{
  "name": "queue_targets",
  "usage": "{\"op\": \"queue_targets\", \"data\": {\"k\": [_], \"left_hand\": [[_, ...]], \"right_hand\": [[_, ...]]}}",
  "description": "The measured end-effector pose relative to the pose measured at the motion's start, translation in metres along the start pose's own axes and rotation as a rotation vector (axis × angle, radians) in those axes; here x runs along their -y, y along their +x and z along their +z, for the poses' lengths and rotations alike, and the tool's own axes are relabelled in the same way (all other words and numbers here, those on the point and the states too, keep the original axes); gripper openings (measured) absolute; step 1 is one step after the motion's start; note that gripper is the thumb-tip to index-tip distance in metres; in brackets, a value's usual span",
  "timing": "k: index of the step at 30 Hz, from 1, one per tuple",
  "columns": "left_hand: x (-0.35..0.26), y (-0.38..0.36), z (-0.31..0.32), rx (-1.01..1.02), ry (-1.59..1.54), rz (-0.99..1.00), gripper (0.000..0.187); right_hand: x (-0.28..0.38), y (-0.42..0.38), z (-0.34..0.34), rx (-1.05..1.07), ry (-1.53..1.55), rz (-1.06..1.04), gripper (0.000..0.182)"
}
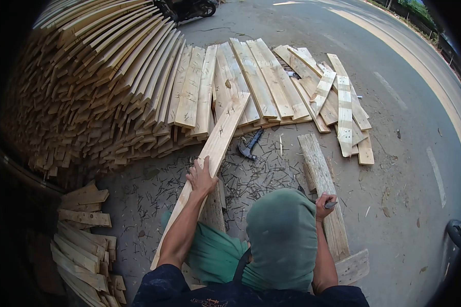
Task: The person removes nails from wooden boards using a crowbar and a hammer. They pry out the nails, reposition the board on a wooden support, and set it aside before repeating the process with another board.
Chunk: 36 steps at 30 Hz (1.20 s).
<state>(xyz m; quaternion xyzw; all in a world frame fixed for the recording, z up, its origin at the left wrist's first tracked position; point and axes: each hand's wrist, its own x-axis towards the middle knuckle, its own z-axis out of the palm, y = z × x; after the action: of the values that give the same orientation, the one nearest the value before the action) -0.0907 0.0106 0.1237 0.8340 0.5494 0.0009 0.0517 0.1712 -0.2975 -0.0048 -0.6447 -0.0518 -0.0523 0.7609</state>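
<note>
My left hand (202,179) grips a long pale plank (221,134), its fingers spread over the top face. The plank slants up and away, its far end overlapping the row of boards in this view. Bent nails stick out near that end. My right hand (323,206) is closed around a tool with a grey handle end (331,205), above a weathered beam (320,171). A green hood (281,238) hides most of the tool. Between the hands, a claw hammer (250,145) lies on the ground among scattered nails (246,179).
A tall stack of planks (87,92) fills the left. Nail-studded boards (189,92) lie side by side ahead, with crossed boards (344,112) to their right. Short wood pieces (82,250) are heaped at lower left. A motorbike wheel (207,8) stands at the back; a road (420,112) runs along the right.
</note>
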Motion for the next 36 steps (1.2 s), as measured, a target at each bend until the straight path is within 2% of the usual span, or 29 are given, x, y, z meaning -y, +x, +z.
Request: {"op": "queue_targets", "data": {"k": [5,8,12,17,18,20,21,22,24,26,29,30,31,33,34,36], "left_hand": [[0.021,-0.027,-0.061,-0.067,0.134,0.228,0.096],[0.038,-0.037,-0.087,-0.180,0.187,0.386,0.094],[0.048,-0.031,-0.091,-0.197,0.142,0.517,0.093],[0.023,0.011,-0.054,-0.064,0.067,0.785,0.092],[0.015,0.020,-0.042,-0.068,0.059,0.788,0.092],[0.003,0.038,-0.012,0.098,0.141,0.828,0.092],[0.000,0.044,0.005,0.096,0.134,0.831,0.092],[-0.007,0.046,0.014,0.148,0.123,0.785,0.093],[-0.016,0.046,0.032,0.228,0.126,0.672,0.096],[-0.015,0.042,0.045,0.202,0.119,0.682,0.096],[-0.005,0.038,0.055,0.184,0.086,0.683,0.097],[-0.001,0.036,0.057,0.184,0.051,0.681,0.097],[0.002,0.034,0.060,0.189,0.051,0.674,0.097],[0.008,0.031,0.068,0.109,0.041,0.700,0.100],[0.010,0.030,0.070,0.118,0.045,0.700,0.100],[0.013,0.029,0.075,0.040,0.005,0.713,0.103]], "right_hand": [[-0.016,0.015,-0.007,-0.038,0.000,0.015,0.027],[-0.014,0.014,-0.007,-0.013,-0.031,-0.002,0.027],[-0.012,0.009,0.001,0.006,-0.016,-0.011,0.027],[-0.017,0.002,0.011,0.078,-0.071,-0.035,0.026],[-0.019,0.001,0.011,0.090,-0.117,-0.057,0.026],[-0.012,0.000,0.012,0.070,-0.126,-0.039,0.026],[-0.008,-0.002,0.013,0.053,-0.134,-0.010,0.026],[0.007,-0.005,0.015,0.043,-0.098,0.063,0.025],[-0.007,-0.004,0.010,0.047,-0.118,0.043,0.023],[-0.023,-0.010,0.001,0.048,-0.141,0.033,0.022],[-0.053,-0.028,-0.012,0.332,-0.346,0.218,0.020],[-0.071,-0.035,-0.010,0.339,-0.349,0.222,0.020],[-0.099,-0.041,-0.008,0.288,-0.335,-0.036,0.023],[-0.114,-0.047,-0.008,0.237,-0.316,-0.287,0.026],[-0.106,-0.047,-0.009,0.367,-0.423,-0.287,0.031],[-0.052,-0.043,0.003,0.462,-0.575,-0.176,0.040]]}}
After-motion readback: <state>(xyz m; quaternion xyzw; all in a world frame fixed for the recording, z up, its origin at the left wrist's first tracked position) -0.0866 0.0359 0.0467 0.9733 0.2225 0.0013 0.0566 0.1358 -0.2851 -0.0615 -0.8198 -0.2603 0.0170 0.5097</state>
